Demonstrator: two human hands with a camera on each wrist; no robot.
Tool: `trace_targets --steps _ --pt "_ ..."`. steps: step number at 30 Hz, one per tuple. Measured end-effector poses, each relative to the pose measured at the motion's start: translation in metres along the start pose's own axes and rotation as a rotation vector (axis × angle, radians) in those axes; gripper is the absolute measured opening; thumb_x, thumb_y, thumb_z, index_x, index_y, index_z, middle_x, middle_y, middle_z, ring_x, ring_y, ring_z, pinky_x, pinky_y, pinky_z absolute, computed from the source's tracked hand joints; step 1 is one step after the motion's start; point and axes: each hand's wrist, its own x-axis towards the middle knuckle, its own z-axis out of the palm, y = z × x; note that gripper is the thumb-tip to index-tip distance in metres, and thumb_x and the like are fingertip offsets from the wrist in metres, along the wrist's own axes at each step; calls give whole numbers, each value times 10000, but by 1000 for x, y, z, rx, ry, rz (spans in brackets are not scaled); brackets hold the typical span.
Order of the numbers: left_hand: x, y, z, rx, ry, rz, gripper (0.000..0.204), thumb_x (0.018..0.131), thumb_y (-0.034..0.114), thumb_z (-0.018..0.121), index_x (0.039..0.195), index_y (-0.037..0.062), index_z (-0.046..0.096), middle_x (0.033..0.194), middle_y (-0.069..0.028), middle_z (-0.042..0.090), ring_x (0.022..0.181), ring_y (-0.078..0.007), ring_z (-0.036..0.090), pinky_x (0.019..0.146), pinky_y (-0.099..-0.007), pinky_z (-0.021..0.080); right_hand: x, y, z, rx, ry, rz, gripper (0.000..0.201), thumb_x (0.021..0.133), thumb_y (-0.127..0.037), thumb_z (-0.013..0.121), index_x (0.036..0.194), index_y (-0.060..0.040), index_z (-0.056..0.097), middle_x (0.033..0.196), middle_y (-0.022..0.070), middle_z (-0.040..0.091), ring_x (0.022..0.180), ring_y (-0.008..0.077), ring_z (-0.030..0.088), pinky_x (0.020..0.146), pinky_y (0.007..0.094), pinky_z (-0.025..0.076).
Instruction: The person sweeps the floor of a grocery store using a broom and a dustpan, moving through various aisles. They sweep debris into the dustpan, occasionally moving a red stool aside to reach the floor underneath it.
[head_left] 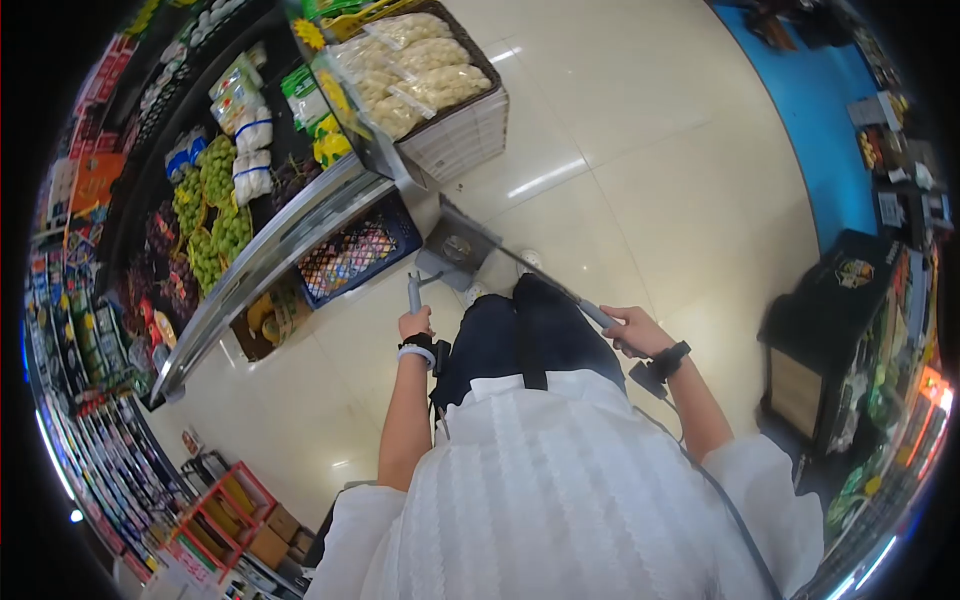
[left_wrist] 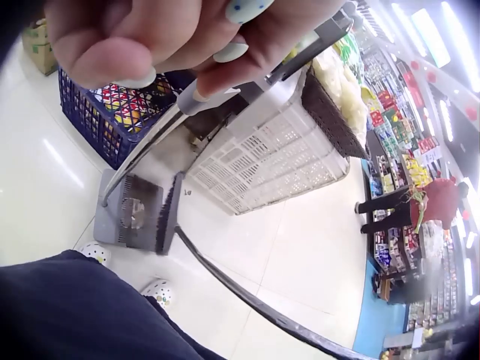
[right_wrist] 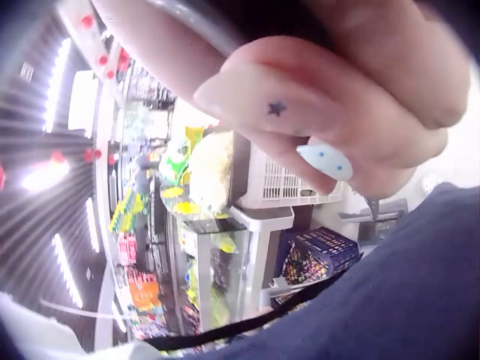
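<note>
My left hand grips the grey handle of a long-handled dustpan. On the tiled floor by my feet lies the dustpan's grey pan, seen in the left wrist view. The fingers of my right hand curl round the grey end of a broom's pole. That pole slants down and left to the dark bristled broom head, which stands at the pan's open side. In the right wrist view, curled fingers fill the top, and most of the broom handle is hidden there.
Beside the pan are a blue crate of netted goods and a white crate under bagged food. A metal-edged produce case with grapes is on the left. A black-covered stand is right; a person in red stands farther off.
</note>
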Motion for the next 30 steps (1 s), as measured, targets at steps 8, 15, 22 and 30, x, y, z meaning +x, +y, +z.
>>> trace_targets --steps 8,15,22,30 --pt "9 -22 -21 18 174 -3 278 620 209 570 584 -63 524 474 -126 485 396 -229 503 408 -350 401 103 -28 25 -983 271 -215 430 683 -81 475 1102 20 469 853 258 586 854 376 563 748 430 455" --pt "29 -24 -10 95 198 15 350 631 245 574 667 -103 562 516 -189 526 447 -294 543 471 -379 433 152 1 24 -852 175 -263 462 665 -33 454 1124 13 460 897 267 574 796 362 587 704 417 479" --pt "39 -23 -8 115 185 -23 340 636 233 579 698 -101 579 584 -222 557 546 -325 583 545 -394 453 84 -19 -49 -883 55 -282 504 664 -44 531 1165 -95 517 688 183 595 553 247 591 521 335 470" --pt "32 -21 -6 97 147 -13 351 632 243 580 689 -103 577 584 -227 554 552 -334 569 565 -403 440 -5 -43 -50 -569 157 17 522 705 -111 596 1214 -98 481 580 42 496 422 125 445 419 276 386"
